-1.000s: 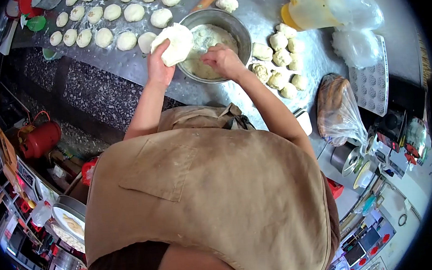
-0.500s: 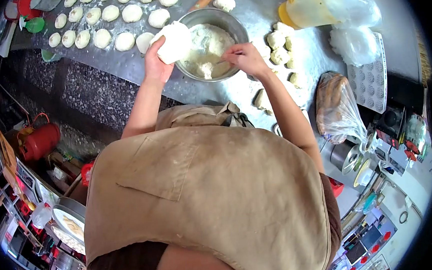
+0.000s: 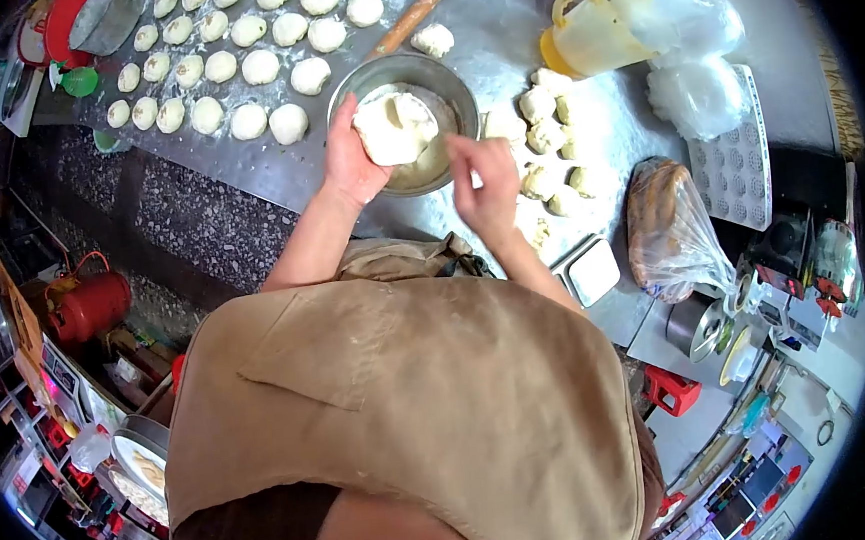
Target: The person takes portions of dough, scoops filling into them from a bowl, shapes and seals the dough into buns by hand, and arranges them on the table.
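- Left hand (image 3: 353, 165): at 7–8 o'clock of the bowl centre. Grip part-closed, cupped round the edge of a flat, white, rounded piece of dough (image 3: 380, 141).
- Dough piece: over the mouth of a round, grey metal bowl (image 3: 454, 86); a pale lump (image 3: 412, 113) sits on its upper side.
- Right hand (image 3: 487, 188): at 4–5 o'clock of the bowl, near the rim, fingers bent inward. Cannot tell how far the grip is closed or whether it has hold of anything.
- Bowl stands on a grey metal worktop (image 3: 280, 165). Bearings below taken from bowl.
- 10 o'clock: rows of white, rounded dough pieces (image 3: 206, 115).
- 12 o'clock: brown wooden rolling pin (image 3: 419, 10).
- 1 o'clock: single white dough lump (image 3: 432, 39).
- 2 o'clock: translucent yellowish plastic jug (image 3: 597, 36).
- 3 o'clock: cluster of cream-coloured dough lumps (image 3: 546, 137).
- 4 o'clock: clear plastic bag (image 3: 673, 238) with brown contents.
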`<state>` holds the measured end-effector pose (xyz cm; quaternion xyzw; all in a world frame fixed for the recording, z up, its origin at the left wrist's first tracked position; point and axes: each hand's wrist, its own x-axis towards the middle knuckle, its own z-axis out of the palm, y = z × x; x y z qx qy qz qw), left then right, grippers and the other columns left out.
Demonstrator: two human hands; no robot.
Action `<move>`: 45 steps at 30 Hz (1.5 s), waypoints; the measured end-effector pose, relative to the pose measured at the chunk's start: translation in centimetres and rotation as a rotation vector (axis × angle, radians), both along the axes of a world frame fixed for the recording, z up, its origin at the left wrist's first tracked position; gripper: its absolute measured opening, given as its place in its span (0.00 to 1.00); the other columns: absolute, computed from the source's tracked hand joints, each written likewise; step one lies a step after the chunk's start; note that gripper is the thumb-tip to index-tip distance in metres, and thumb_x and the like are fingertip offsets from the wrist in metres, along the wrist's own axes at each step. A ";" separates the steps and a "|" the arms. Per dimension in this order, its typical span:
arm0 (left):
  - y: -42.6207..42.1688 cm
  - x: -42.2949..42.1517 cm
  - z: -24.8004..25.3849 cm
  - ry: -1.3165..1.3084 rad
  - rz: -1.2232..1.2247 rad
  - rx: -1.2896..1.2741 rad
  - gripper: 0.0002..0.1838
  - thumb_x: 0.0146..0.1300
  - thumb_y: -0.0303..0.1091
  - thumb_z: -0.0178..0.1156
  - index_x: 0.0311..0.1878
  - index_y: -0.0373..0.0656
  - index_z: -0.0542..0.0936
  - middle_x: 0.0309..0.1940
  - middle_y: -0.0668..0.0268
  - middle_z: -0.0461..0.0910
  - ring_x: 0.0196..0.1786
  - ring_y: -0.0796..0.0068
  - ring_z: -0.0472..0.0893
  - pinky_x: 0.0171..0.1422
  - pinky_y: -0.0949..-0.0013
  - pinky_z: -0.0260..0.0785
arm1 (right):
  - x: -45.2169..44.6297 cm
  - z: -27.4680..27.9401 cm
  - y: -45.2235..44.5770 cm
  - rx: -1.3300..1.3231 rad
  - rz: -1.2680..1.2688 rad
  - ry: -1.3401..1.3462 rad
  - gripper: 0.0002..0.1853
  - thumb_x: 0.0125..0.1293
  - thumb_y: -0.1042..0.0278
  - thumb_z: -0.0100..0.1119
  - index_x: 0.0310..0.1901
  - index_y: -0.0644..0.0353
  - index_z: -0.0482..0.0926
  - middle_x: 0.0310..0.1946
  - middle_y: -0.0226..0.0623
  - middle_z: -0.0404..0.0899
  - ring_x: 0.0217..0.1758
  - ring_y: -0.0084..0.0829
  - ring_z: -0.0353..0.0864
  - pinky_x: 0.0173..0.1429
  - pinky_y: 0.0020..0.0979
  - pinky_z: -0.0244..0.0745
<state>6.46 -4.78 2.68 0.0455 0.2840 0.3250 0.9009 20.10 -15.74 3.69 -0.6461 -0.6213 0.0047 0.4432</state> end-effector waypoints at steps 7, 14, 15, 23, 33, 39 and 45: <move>0.2 2.0 -0.4 0.039 0.016 -0.015 0.25 0.67 0.51 0.41 0.54 0.38 0.70 0.49 0.59 0.75 0.52 0.63 0.75 0.58 0.59 0.67 | -0.9 -3.9 -1.8 0.152 0.048 -0.392 0.20 0.45 0.76 0.54 0.45 0.60 0.77 0.27 0.31 0.72 0.28 0.29 0.70 0.32 0.28 0.60; 0.4 0.8 -0.6 0.121 -0.007 0.021 0.26 0.66 0.47 0.43 0.58 0.36 0.67 0.53 0.56 0.73 0.55 0.59 0.73 0.58 0.50 0.66 | 0.7 -1.8 -1.9 0.148 -0.087 -0.040 0.18 0.51 0.80 0.54 0.46 0.62 0.75 0.30 0.36 0.75 0.33 0.35 0.71 0.42 0.33 0.60; 0.6 0.3 -0.5 0.111 -0.047 0.044 0.25 0.66 0.47 0.43 0.58 0.36 0.67 0.53 0.56 0.73 0.56 0.59 0.73 0.57 0.50 0.67 | 1.1 -2.1 -1.9 0.071 -0.104 -0.038 0.17 0.51 0.80 0.55 0.46 0.61 0.76 0.32 0.37 0.76 0.34 0.36 0.71 0.43 0.33 0.60; 3.2 -2.6 -0.5 0.052 -0.474 0.113 0.22 0.64 0.39 0.49 0.58 0.37 0.67 0.53 0.57 0.73 0.54 0.61 0.75 0.51 0.55 0.72 | -0.3 -1.2 0.9 -0.165 -0.053 0.503 0.17 0.54 0.84 0.54 0.46 0.58 0.76 0.41 0.40 0.73 0.38 0.36 0.76 0.42 0.30 0.73; 5.7 -4.3 -0.2 0.044 -1.067 0.332 0.20 0.60 0.31 0.54 0.55 0.36 0.69 0.46 0.58 0.76 0.44 0.68 0.79 0.41 0.62 0.77 | -7.4 0.6 -0.7 -0.301 -0.306 0.809 0.06 0.52 0.81 0.60 0.33 0.61 0.80 0.30 0.31 0.77 0.34 0.20 0.77 0.39 0.22 0.73; 4.7 -3.0 0.7 0.130 -1.406 0.572 0.20 0.57 0.28 0.56 0.54 0.34 0.70 0.45 0.61 0.77 0.42 0.73 0.79 0.45 0.70 0.75 | -12.0 0.3 -3.1 -0.050 -0.595 0.949 0.10 0.52 0.81 0.60 0.37 0.63 0.75 0.28 0.28 0.75 0.28 0.18 0.72 0.35 0.21 0.71; 2.1 -1.2 0.7 -0.086 -1.732 0.618 0.27 0.55 0.28 0.55 0.60 0.35 0.65 0.45 0.63 0.76 0.44 0.75 0.78 0.48 0.72 0.72 | -14.7 2.3 -6.8 -0.247 -0.753 1.033 0.07 0.54 0.76 0.60 0.36 0.67 0.77 0.30 0.34 0.80 0.31 0.20 0.76 0.38 0.23 0.73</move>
